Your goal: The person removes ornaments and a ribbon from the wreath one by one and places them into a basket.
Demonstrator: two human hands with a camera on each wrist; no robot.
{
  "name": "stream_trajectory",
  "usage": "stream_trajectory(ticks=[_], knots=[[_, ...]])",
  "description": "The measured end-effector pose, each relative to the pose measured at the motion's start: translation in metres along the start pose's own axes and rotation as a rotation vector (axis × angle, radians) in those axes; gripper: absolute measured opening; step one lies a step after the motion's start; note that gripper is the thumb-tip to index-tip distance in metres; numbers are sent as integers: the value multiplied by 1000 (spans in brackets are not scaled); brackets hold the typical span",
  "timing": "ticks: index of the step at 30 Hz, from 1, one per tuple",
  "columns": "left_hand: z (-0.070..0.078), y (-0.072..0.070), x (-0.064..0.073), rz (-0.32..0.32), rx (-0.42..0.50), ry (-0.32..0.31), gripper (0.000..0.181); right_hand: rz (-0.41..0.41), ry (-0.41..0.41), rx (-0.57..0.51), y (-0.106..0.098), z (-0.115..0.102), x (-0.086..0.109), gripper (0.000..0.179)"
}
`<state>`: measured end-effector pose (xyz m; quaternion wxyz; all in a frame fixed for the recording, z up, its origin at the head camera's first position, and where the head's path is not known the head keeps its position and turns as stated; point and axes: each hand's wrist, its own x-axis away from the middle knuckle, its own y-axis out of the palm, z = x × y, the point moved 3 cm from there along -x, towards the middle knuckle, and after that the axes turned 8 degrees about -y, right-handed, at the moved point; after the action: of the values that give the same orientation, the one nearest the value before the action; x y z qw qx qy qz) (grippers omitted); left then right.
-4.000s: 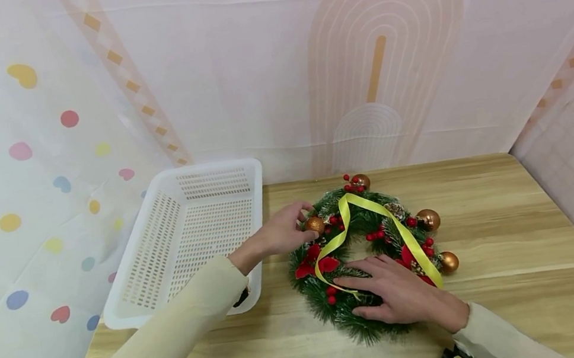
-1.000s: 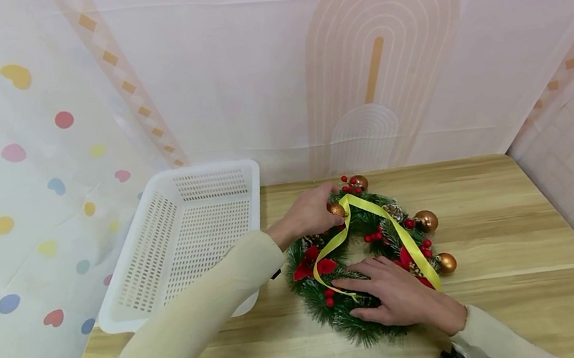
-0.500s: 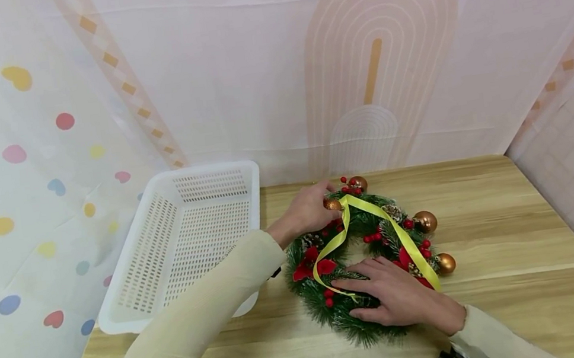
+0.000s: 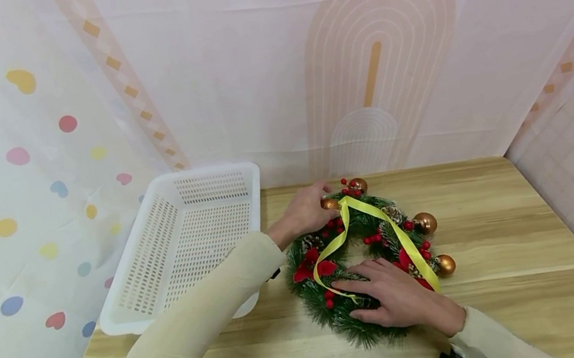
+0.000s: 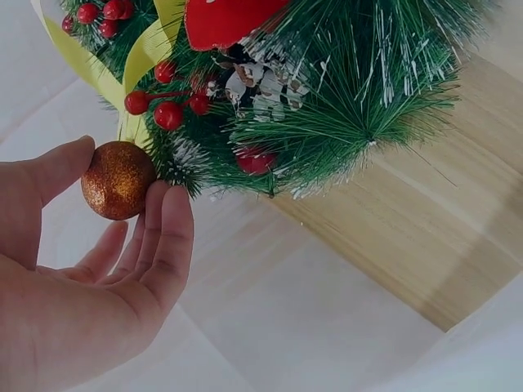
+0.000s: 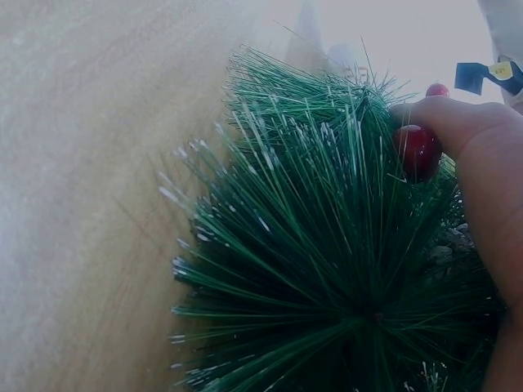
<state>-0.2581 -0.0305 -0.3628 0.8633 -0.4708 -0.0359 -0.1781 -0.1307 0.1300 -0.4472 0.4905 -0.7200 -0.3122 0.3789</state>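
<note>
A green Christmas wreath (image 4: 330, 311) lies on the wooden table, dressed with red berries, red flowers and pine cones. Yellow ribbon (image 4: 404, 236) loops over its top and down both sides. At the wreath's upper left, my left hand (image 4: 306, 209) pinches a glittery copper bauble (image 5: 119, 180) between thumb and fingers, as the left wrist view shows. My right hand (image 4: 395, 294) rests on the lower part of the wreath with its fingers spread. In the right wrist view, the thumb (image 6: 458, 122) lies beside a red berry (image 6: 417, 152) and green needles.
A white perforated basket (image 4: 255, 207) stands on the table (image 4: 514, 234) to the left. Copper baubles sit along the wreath's outer edge, one at the top (image 4: 358, 186) and two at the right (image 4: 425, 223). A patterned cloth backdrop (image 4: 231, 78) rises behind the table.
Over four seconds my left hand has carried the glittery bauble up and right along the wreath; lately it has shifted slightly left. My right hand has stayed in place on the wreath.
</note>
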Motion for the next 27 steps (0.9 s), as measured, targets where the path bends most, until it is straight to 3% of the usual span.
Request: stream_trajectory(ticks=[10, 27], knots=[[-6, -7, 4, 1, 58, 31, 46, -19, 11, -7, -1, -1, 0, 54], [-18, -15, 9, 7, 78, 19, 45, -23, 19, -16, -1, -2, -1, 53]])
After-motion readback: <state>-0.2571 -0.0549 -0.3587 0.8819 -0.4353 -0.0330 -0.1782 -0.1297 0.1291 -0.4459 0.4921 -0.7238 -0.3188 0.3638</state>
